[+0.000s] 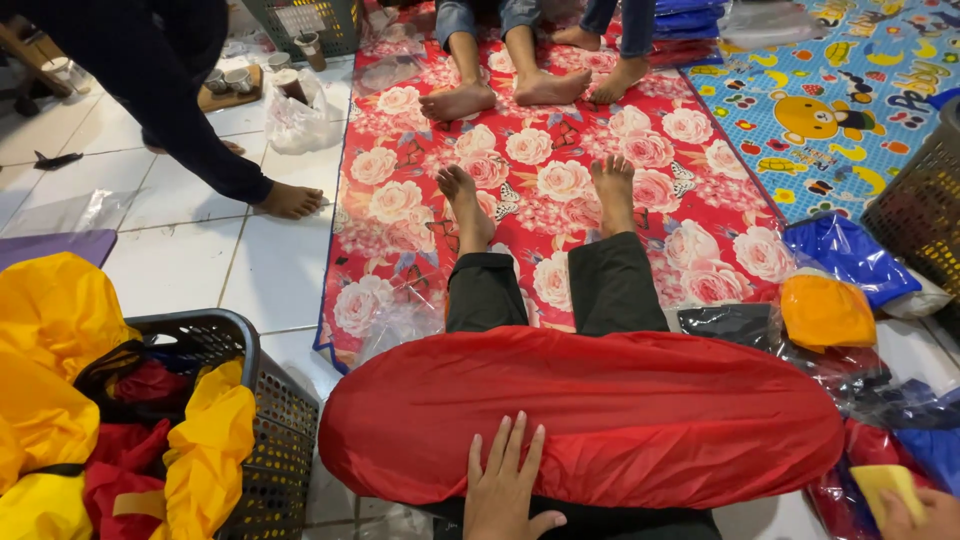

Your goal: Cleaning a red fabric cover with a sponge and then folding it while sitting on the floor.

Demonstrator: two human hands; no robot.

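Red fabric cover (580, 415) is lying across the person's lap, the left hand (503, 487) pressing flat on it, fingers spread — the right hand (915, 510) is pinching a yellow piece (882, 483). Grey basket (262, 400) of yellow and red covers (60, 400) is crowding the left side.

You're sitting on a white tiled floor (190, 265). A red mat with pink roses (560, 170) covers the middle of the frame, and a blue cartoon-print mat (850, 100) lies at the upper right. A dark plastic basket (265, 400) stands at the lower left.

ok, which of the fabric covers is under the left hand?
The big red cover spread across the lap, left hand flat on it; the yellow ones sit in the basket.
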